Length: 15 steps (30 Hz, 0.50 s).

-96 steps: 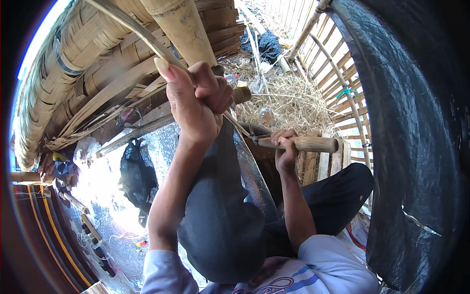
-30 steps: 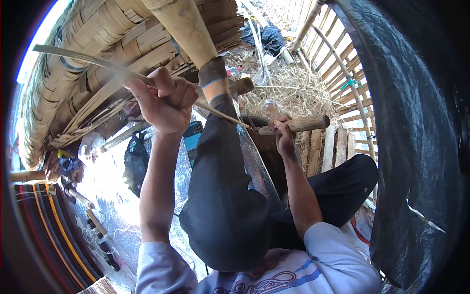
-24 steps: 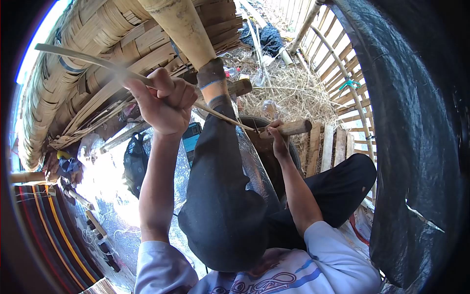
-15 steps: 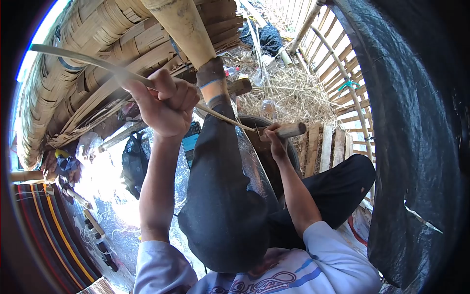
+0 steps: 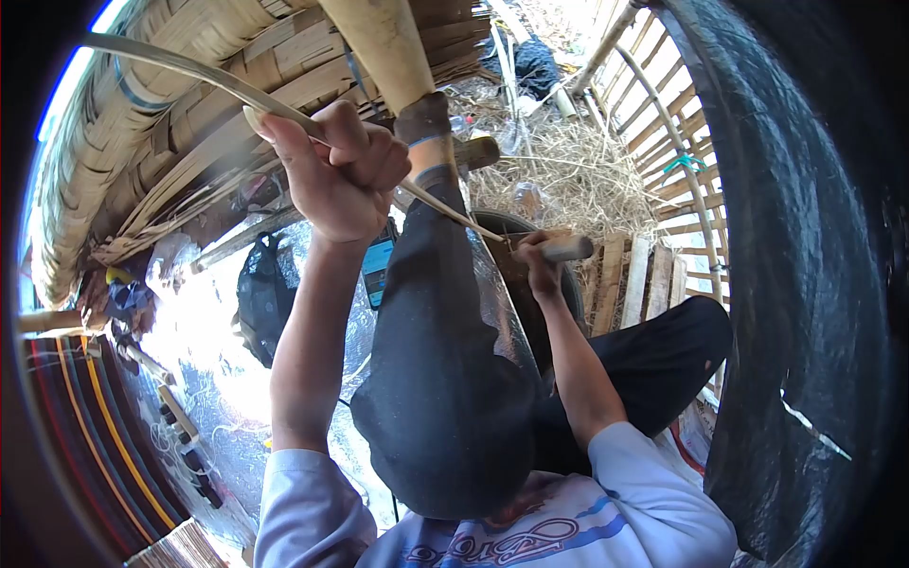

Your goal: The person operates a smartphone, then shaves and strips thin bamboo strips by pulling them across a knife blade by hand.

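My left hand (image 5: 348, 175) is closed around a long, thin bamboo strip (image 5: 204, 71), thumb laid along it. One end of the strip rises to the upper left; the other slopes down across my shin to my right hand (image 5: 542, 268). That hand is wrapped round a wooden-handled tool (image 5: 570, 248), its pale round handle pointing right. Its working end is too small and shaded to make out, close to the strip's lower end. My dark-trousered leg (image 5: 440, 322) stretches forward between both arms.
A thick bamboo pole (image 5: 383, 47) stands beyond my leg. Large woven bamboo (image 5: 208, 47) curves at the upper left. Dry straw (image 5: 582, 175) covers the ground ahead. A slatted fence (image 5: 677, 123) and black plastic sheet (image 5: 805, 265) are at right; a black bag (image 5: 265, 298) lies left.
The view has shifted slightly. My left hand and the strip's upper end have risen a little. Both hands keep their hold, with the right hand almost where it was.
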Available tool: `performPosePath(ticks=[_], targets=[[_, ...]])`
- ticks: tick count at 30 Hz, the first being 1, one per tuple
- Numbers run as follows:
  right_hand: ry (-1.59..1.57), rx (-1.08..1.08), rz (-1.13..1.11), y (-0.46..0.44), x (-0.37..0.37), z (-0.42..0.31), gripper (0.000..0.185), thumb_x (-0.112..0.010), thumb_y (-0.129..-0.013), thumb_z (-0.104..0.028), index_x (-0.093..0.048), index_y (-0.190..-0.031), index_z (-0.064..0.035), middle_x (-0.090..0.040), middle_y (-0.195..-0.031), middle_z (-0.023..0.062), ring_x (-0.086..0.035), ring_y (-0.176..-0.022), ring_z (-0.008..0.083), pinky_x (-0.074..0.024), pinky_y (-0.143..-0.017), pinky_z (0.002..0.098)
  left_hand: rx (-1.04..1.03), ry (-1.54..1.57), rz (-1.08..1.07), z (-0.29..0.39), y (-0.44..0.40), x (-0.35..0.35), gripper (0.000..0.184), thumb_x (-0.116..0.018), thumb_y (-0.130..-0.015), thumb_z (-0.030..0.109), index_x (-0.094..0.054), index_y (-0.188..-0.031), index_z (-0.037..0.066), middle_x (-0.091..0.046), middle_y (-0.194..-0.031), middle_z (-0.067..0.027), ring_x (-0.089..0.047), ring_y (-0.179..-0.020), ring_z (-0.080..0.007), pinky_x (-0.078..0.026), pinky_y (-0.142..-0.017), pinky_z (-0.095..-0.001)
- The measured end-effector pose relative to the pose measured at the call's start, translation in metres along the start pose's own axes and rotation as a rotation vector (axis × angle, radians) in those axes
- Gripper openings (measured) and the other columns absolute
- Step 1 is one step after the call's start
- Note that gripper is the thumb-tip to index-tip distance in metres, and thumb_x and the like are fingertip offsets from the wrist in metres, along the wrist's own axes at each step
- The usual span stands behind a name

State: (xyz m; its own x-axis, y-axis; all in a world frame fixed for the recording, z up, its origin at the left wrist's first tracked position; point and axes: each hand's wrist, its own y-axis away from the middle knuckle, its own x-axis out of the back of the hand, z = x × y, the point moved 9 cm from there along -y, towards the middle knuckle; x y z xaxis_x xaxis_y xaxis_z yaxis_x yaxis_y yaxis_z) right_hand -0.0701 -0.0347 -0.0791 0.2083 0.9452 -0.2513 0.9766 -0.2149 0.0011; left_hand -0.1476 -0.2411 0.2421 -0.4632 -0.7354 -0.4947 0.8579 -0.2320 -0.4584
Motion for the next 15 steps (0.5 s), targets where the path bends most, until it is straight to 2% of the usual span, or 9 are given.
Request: performPosePath(ticks=[1,2,5,11,13,14,15], targets=[[0.141,0.024,-0.022,-0.007,0.000,-0.004,0.008,-0.055,-0.077,-0.008,-0.050,-0.070,-0.0062,-0.048,-0.065,0.0012,-0.046,-0.063,0.0096,-0.0381,-0.063,0.0239,-0.006,-0.033,0.013,0.000,-0.007,0.000,0.059,-0.023,-0.086,0.069,-0.023,-0.060,0.016,-0.013,-0.045,0.0061,-0.007,-0.038,-0.0071,-0.009,-0.036,-0.0254],[0.142,0.047,-0.017,-0.019,0.002,-0.008,0.008,-0.055,-0.077,-0.008,-0.050,-0.070,-0.0062,-0.048,-0.065,0.0012,-0.046,-0.063,0.0096,-0.0381,-0.063,0.0239,-0.001,0.052,-0.025,-0.002,-0.010,-0.003,0.059,-0.023,-0.087,0.069,-0.022,-0.060,0.015,-0.013,-0.045,0.0059,-0.007,-0.039,-0.0074,-0.008,-0.037,-0.0256],[-0.170,-0.062,0.073,-0.022,0.022,0.004,0.010,-0.055,-0.078,-0.008,-0.050,-0.070,-0.0059,-0.048,-0.065,0.0010,-0.046,-0.063,0.0095,-0.0376,-0.063,0.0239,0.014,0.003,-0.025,-0.005,-0.012,-0.007,0.059,-0.023,-0.087,0.068,-0.022,-0.060,0.016,-0.013,-0.045,0.0059,-0.007,-0.038,-0.0076,-0.008,-0.037,-0.0257],[-0.224,-0.002,0.000,-0.019,-0.007,-0.027,0.010,-0.055,-0.077,-0.008,-0.051,-0.069,-0.0053,-0.050,-0.066,0.0020,-0.046,-0.064,0.0095,-0.0384,-0.062,0.0243,-0.003,-0.001,-0.044,-0.003,-0.011,-0.003,0.059,-0.022,-0.087,0.068,-0.022,-0.061,0.016,-0.013,-0.045,0.0056,-0.007,-0.038,-0.0076,-0.010,-0.036,-0.0259],[-0.042,0.000,0.062,-0.008,0.001,-0.009,0.009,-0.056,-0.076,-0.009,-0.052,-0.069,-0.0052,-0.051,-0.067,0.0017,-0.047,-0.064,0.0091,-0.0402,-0.061,0.0242,0.008,0.022,-0.011,-0.003,-0.011,0.002,0.059,-0.022,-0.087,0.068,-0.022,-0.060,0.016,-0.013,-0.045,0.0057,-0.007,-0.039,-0.0075,-0.010,-0.036,-0.0257],[0.072,0.043,-0.059,-0.008,-0.002,-0.002,0.008,-0.056,-0.075,-0.009,-0.052,-0.069,-0.0049,-0.052,-0.067,0.0011,-0.048,-0.064,0.0089,-0.0422,-0.061,0.0239,0.006,0.028,-0.020,-0.003,-0.012,0.002,0.059,-0.022,-0.087,0.068,-0.022,-0.060,0.016,-0.013,-0.045,0.0057,-0.007,-0.039,-0.0075,-0.010,-0.036,-0.0257],[0.073,0.057,-0.054,-0.012,0.009,0.007,0.008,-0.056,-0.075,-0.009,-0.052,-0.069,-0.0049,-0.052,-0.067,0.0011,-0.048,-0.064,0.0089,-0.0422,-0.061,0.0239,0.004,0.034,-0.034,-0.003,-0.013,0.004,0.059,-0.023,-0.087,0.068,-0.022,-0.060,0.015,-0.013,-0.046,0.0058,-0.007,-0.039,-0.0076,-0.010,-0.036,-0.0258]])
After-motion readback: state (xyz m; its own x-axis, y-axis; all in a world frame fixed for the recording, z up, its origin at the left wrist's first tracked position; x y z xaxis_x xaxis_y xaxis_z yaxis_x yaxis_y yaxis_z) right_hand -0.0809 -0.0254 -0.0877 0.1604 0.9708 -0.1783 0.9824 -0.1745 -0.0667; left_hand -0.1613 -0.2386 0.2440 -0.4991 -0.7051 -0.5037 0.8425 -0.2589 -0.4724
